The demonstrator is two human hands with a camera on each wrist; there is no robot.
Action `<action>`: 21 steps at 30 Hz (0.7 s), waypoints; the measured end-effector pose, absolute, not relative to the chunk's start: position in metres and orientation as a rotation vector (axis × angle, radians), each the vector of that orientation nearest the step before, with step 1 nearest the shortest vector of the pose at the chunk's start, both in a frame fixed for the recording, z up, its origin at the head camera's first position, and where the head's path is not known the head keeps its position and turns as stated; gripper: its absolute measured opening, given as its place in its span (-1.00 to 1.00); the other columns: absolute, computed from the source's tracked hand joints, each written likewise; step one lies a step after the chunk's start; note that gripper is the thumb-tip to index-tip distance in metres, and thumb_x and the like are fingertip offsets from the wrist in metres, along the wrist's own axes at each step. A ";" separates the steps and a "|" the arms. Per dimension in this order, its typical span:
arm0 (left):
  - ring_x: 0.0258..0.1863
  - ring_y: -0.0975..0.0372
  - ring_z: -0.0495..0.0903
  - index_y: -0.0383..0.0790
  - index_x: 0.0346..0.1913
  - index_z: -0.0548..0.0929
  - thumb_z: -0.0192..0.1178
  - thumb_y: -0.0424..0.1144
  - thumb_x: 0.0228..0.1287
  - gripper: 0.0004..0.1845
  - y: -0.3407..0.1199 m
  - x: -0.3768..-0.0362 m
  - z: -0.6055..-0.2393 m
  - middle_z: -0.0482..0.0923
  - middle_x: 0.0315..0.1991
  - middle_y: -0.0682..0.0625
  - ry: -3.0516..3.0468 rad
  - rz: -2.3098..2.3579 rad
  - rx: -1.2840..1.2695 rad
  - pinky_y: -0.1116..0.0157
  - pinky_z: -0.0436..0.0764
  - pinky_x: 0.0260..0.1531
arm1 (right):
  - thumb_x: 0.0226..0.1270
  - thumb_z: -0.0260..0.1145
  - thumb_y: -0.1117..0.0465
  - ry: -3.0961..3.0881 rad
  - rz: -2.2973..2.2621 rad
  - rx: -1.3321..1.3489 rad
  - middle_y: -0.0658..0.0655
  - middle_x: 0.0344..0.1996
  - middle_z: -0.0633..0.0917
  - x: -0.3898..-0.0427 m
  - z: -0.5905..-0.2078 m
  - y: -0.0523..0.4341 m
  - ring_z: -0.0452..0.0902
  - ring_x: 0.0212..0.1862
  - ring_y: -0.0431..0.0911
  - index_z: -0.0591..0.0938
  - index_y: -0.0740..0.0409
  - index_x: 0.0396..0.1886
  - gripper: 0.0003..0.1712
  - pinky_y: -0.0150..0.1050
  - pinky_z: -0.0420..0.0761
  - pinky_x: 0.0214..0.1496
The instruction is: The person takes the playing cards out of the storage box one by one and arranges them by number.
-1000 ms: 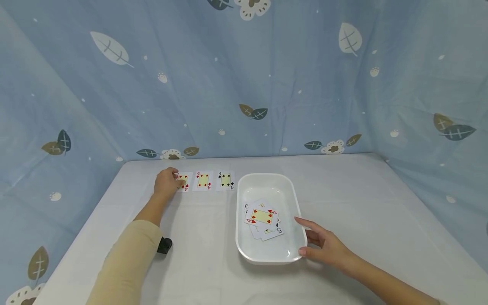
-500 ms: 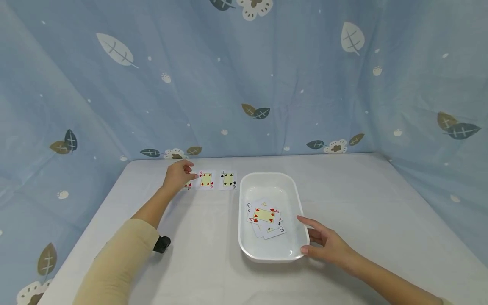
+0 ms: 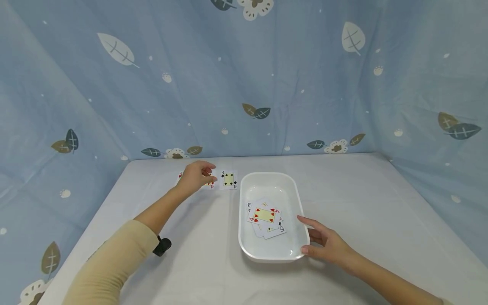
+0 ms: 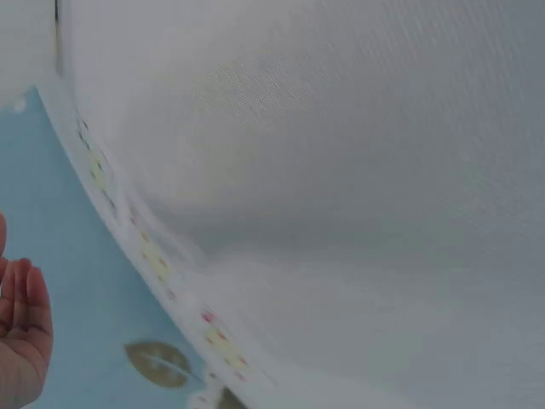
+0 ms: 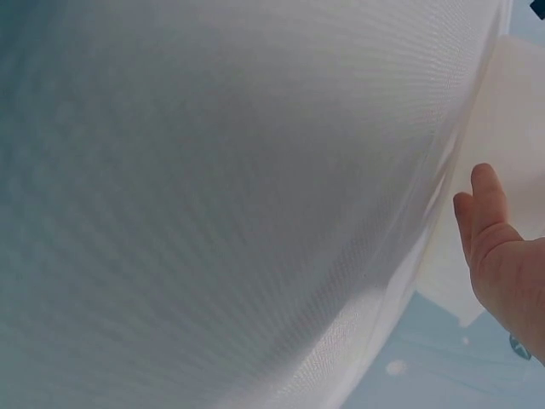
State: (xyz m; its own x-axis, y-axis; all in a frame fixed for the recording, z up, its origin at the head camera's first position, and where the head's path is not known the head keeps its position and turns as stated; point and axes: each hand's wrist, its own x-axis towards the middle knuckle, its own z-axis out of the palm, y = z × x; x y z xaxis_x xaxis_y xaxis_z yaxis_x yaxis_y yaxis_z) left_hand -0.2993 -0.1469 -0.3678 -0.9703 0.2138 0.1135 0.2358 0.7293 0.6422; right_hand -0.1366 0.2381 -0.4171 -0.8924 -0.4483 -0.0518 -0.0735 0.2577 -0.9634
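Note:
My left hand point(image 3: 196, 176) hovers over the row of three playing cards at the table's back, fingers loosely bent and holding nothing. It partly covers the left red card point(image 3: 180, 175) and the middle red four point(image 3: 212, 185). To its right lies the four of spades point(image 3: 228, 179), fully visible. In the left wrist view the hand point(image 4: 24, 332) is above the flat cards. My right hand point(image 3: 329, 245) grips the right side of a white tray point(image 3: 274, 250), thumb and index finger at the rim. In the tray lies a loose pile of cards with a red four point(image 3: 264, 215) on top.
A white cloth point(image 3: 198, 258) covers the table. A blue patterned curtain point(image 3: 213, 93) hangs behind and at both sides. A small black object point(image 3: 162, 245) shows beside the left sleeve point(image 3: 118, 258).
My left hand has moved right along the row, from the left card to over the middle one. The right hand stays at the tray. The view has shifted slightly.

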 end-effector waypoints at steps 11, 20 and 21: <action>-0.18 0.15 0.60 -0.24 0.03 0.63 0.39 -0.28 0.07 -0.58 -0.100 -0.281 -0.358 0.57 -0.13 -0.11 -2.781 -1.205 -0.692 0.29 0.62 -0.22 | 0.19 0.36 0.28 2.233 -1.662 -0.462 0.51 0.21 0.39 -0.137 -0.416 0.239 0.38 0.19 0.35 0.14 0.19 0.45 -0.13 -0.36 0.59 -0.07; -0.20 0.20 0.60 -0.27 0.06 0.61 0.41 -0.28 0.03 -0.53 -0.072 -0.280 -0.354 0.58 -0.16 -0.05 -2.753 -1.201 -1.031 0.38 0.60 -0.20 | 0.20 0.35 0.29 2.232 -1.662 -0.477 0.53 0.21 0.38 -0.137 -0.418 0.238 0.37 0.19 0.38 0.13 0.23 0.44 -0.13 -0.36 0.59 -0.07; -0.20 0.21 0.60 -0.26 0.06 0.60 0.41 -0.29 0.03 -0.53 -0.071 -0.280 -0.354 0.58 -0.17 -0.03 -2.763 -1.204 -1.071 0.40 0.60 -0.20 | 0.20 0.35 0.29 2.231 -1.661 -0.476 0.54 0.21 0.37 -0.137 -0.418 0.238 0.37 0.19 0.38 0.13 0.23 0.45 -0.13 -0.35 0.59 -0.07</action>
